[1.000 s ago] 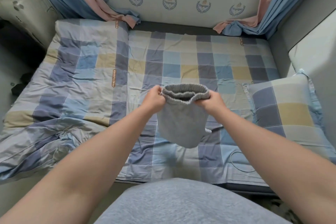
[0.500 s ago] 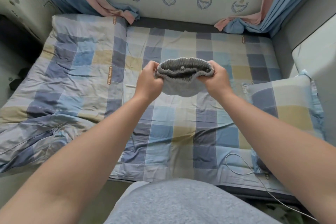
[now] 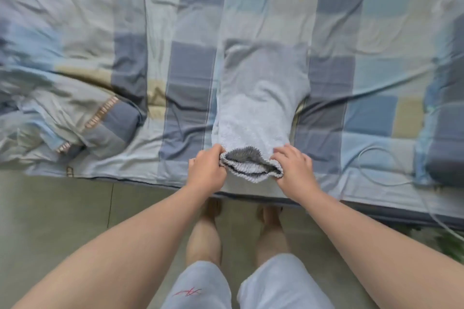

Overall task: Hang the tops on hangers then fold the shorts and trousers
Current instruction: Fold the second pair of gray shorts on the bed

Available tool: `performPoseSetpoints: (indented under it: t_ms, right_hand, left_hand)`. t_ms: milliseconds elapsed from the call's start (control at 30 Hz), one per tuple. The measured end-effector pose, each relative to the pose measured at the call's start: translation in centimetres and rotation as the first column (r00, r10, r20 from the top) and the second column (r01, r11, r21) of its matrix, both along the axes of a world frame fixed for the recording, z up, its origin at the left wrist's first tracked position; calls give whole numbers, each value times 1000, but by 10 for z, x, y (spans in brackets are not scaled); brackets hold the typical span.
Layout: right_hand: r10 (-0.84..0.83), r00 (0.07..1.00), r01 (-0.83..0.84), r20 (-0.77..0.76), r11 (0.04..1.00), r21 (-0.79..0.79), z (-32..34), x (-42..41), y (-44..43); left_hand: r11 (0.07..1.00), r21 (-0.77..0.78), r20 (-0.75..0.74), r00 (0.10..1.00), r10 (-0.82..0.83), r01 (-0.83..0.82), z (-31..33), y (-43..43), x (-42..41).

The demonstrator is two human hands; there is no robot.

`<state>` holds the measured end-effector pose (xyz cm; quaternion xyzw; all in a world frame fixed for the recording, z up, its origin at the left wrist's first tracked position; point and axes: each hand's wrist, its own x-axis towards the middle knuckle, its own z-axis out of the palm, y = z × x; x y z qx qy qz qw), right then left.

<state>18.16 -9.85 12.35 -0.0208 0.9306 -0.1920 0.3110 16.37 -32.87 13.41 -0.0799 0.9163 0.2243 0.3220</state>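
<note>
Bedsheet (image 3: 376,70) checked, under shorts (image 3: 261,98); floor (image 3: 62,208) perhaps tiled

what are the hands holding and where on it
Light grey knit shorts: left hand and right hand each grip one end of its ribbed elastic waistband.
</note>
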Motion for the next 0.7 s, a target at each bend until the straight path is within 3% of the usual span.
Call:
performPoseSetpoints:
  t_ms: [167, 367, 467, 600, 700]
  right_hand:
    - [26, 988, -27, 149, 1000, 8, -71, 84, -9]
    - [-12, 934, 8, 356, 1000, 13, -84, 152, -25]
    - [-45, 847, 44, 530, 999, 15, -73, 153, -24]
    - [-29, 703, 163, 711, 979, -122, -57, 130, -16]
    - [-50, 725, 244, 687, 951, -188, -49, 100, -6]
  left_hand:
    - [993, -7, 184, 976, -116, 119, -73, -12, 80]
    - [975, 16, 518, 833, -198, 221, -93, -17, 137]
    - [968, 80, 634, 737, -235, 240, -84, -15, 136]
    - [962, 88, 752, 616, -234, 259, -68, -10, 112]
    - [983, 145, 727, 661, -186, 117, -61, -8, 80]
